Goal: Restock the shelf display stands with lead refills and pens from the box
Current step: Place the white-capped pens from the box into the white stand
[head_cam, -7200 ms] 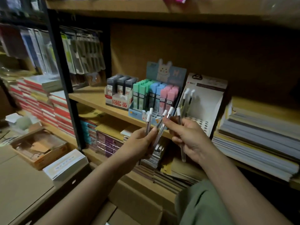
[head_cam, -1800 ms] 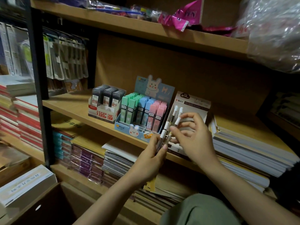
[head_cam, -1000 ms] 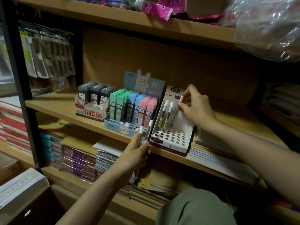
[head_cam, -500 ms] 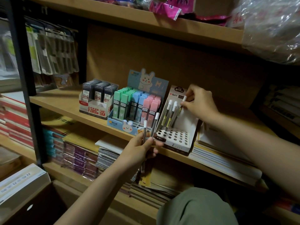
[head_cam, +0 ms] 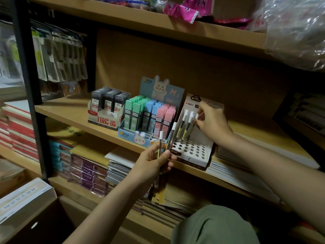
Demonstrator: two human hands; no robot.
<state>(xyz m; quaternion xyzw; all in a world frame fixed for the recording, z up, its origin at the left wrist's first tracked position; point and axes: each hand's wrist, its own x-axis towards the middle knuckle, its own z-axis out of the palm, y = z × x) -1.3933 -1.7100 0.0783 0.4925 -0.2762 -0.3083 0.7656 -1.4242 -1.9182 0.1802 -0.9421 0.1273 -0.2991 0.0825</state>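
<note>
Since the moment before, little has shifted: the right hand (head_cam: 212,125) stays at the top of a third white-capped pen (head_cam: 195,120), which leans a touch lower into the stand, and the left hand (head_cam: 152,163) keeps its place below the shelf edge.

The long wooden shelf board (head_cam: 70,111) runs from near left to far right. On it, leftmost, sits a white and red cardboard tray of dark grey lead refill cases (head_cam: 109,108). Just right of it stands a blue rabbit-printed display box of green, blue and pink lead refill cases (head_cam: 149,117). Right again is the white cardboard pen stand with round holes (head_cam: 191,150), touching a stack of notebooks (head_cam: 246,166) on its right.

Two clear pens with white caps (head_cam: 184,126) stand tilted in the stand's far-left holes. The right hand pinches the third pen's cap beside them. The left hand grips two more white-capped pens (head_cam: 167,140) upright, just in front of the stand.
</note>
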